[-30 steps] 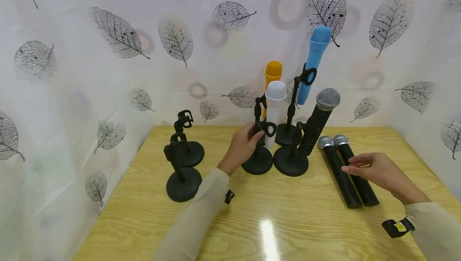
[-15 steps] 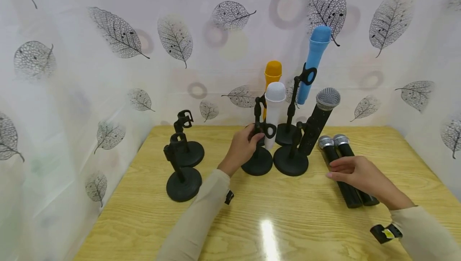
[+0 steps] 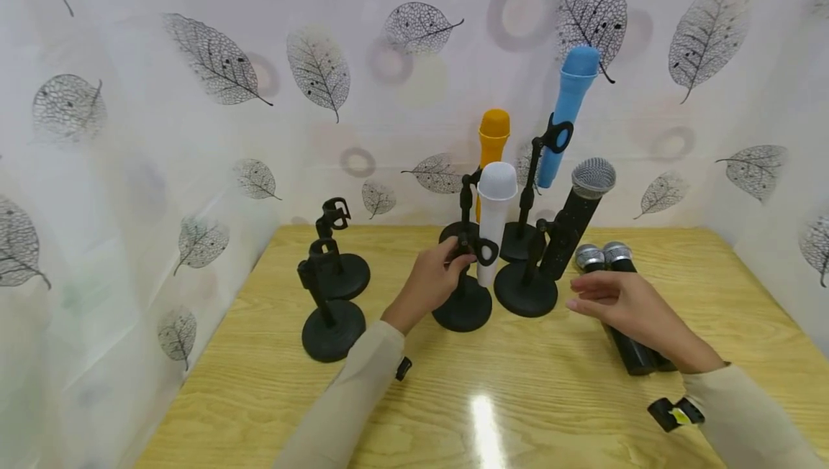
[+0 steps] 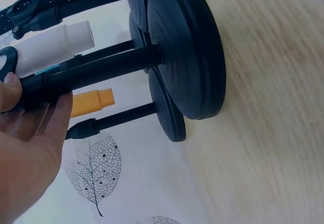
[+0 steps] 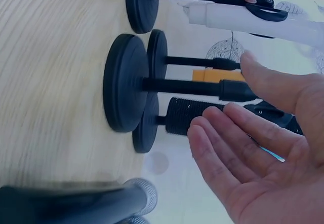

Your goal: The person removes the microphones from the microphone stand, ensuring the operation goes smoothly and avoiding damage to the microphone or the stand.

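Observation:
My left hand (image 3: 427, 283) grips the upper pole of a black microphone stand (image 3: 463, 312), thumb and fingers round it just below the clip. A white microphone (image 3: 496, 213) sits tilted in that clip. In the left wrist view the stand's round base (image 4: 190, 51) is close over the wooden table. My right hand (image 3: 624, 307) hovers with fingers spread and nothing in them, left of two black microphones (image 3: 628, 357) lying side by side, which it partly covers. Nearest its fingertips is a stand (image 3: 526, 289) bearing a black microphone (image 3: 570, 228) with a silver head.
Behind stand an orange microphone (image 3: 494, 138) and a blue microphone (image 3: 568, 109) on their own stands. Two stands with bare clips, one in front (image 3: 333, 332) and one behind (image 3: 346, 278), are at the left. A leaf-patterned curtain (image 3: 363, 95) backs the table (image 3: 414, 411).
My left hand has drawn the stand with the white microphone a little toward me, away from the orange one's stand. My right hand has moved left from over the lying microphones.

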The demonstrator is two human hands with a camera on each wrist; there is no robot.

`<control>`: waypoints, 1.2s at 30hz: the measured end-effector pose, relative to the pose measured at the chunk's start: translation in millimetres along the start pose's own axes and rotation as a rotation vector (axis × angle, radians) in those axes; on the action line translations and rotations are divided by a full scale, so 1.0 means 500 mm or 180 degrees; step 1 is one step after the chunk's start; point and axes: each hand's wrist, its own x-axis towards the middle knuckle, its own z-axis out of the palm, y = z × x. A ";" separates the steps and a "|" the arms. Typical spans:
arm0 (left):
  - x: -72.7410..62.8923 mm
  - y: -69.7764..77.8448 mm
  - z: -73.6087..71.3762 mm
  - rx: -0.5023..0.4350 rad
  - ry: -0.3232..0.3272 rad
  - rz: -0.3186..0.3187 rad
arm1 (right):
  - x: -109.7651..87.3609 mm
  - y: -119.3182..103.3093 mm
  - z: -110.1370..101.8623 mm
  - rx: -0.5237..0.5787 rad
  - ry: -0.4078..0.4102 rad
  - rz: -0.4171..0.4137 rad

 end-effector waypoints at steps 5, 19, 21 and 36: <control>-0.020 0.005 -0.004 0.0054 -0.0037 0.0007 | 0.009 -0.029 0.003 0.0100 0.0024 -0.0105; -0.064 0.022 -0.012 -0.0002 -0.0122 0.0134 | 0.049 -0.124 0.035 0.0511 0.0074 -0.0402; -0.068 0.023 -0.013 -0.0021 -0.0123 0.0145 | 0.056 -0.135 0.041 0.0559 0.0059 -0.0436; -0.098 0.040 -0.017 -0.0034 -0.0101 0.0243 | 0.074 -0.195 0.070 0.0825 -0.0007 -0.0700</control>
